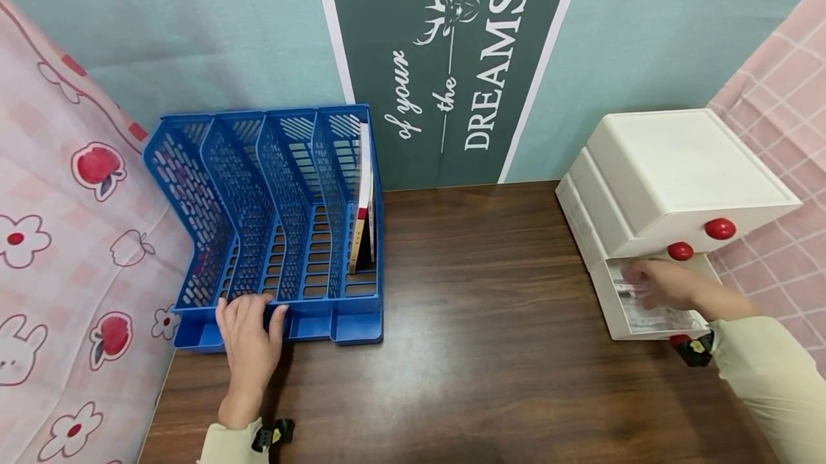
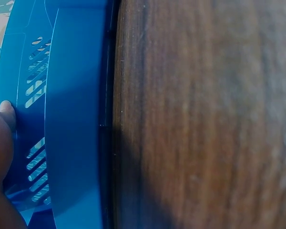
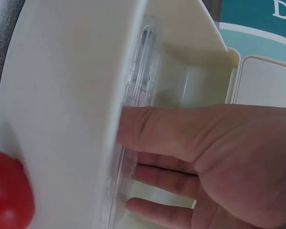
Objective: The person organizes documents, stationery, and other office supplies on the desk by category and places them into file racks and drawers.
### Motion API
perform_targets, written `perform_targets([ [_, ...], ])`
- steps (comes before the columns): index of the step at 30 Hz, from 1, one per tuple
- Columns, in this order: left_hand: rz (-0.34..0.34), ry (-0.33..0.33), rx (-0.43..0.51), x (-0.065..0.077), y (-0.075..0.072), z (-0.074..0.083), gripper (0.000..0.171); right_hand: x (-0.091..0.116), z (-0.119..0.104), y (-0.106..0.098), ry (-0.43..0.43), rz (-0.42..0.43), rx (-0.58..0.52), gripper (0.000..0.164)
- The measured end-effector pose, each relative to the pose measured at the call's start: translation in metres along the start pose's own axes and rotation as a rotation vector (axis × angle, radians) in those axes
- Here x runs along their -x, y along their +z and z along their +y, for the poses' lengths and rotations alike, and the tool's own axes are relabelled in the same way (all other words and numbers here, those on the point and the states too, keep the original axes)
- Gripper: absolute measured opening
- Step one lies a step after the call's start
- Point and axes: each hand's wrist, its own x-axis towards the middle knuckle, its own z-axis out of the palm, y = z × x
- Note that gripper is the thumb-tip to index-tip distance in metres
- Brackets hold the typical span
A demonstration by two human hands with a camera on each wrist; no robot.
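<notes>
On the left stands a blue file rack (image 1: 284, 305) with upright dividers. My left hand (image 1: 248, 335) grips its front rim, fingers bent over the edge and thumb (image 2: 7, 113) against the blue plastic. At the right, my right hand (image 1: 665, 285) reaches down into the pulled-out bottom drawer (image 1: 613, 306) of a white drawer unit (image 1: 723, 155). Its thumb (image 3: 143, 125) and fingers (image 3: 167, 181) are at a clear plastic case (image 3: 142, 71) behind the drawer front (image 3: 66, 95). I cannot tell whether they pinch it.
Thin books (image 1: 363, 199) stand in the rack's rightmost slot. Red knobs (image 1: 719, 228) stick out from the drawer fronts. Brown wooden tabletop (image 1: 471, 306) lies between rack and drawer unit. Patterned cloths hang at the left (image 1: 77, 249), back (image 1: 445, 62) and right (image 1: 781, 263).
</notes>
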Motion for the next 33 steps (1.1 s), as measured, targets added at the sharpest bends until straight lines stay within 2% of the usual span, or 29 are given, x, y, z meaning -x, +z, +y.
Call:
perform_targets([
  [10, -0.010, -0.004, -0.008, 0.001, 0.001, -0.001, 0.025, 0.002, 0.001, -0.002, 0.003, -0.049, -0.025, 0.041],
  [17, 0.000, 0.008, -0.004, 0.001, 0.000, -0.001, 0.025, 0.005, 0.006, -0.002, 0.026, -0.080, -0.162, 0.042],
  [20, -0.001, 0.006, -0.005, 0.001, 0.000, -0.001, 0.025, 0.005, 0.007, -0.001, 0.015, -0.062, -0.144, 0.042],
  [26, -0.008, -0.004, -0.007, 0.001, 0.000, 0.000, 0.024, 0.002, 0.010, 0.008, -0.078, 0.062, 0.000, 0.032],
  [33, 0.001, 0.000, -0.003, 0.001, 0.000, 0.001, 0.023, 0.001, 0.009, 0.010, -0.068, 0.079, 0.002, 0.032],
])
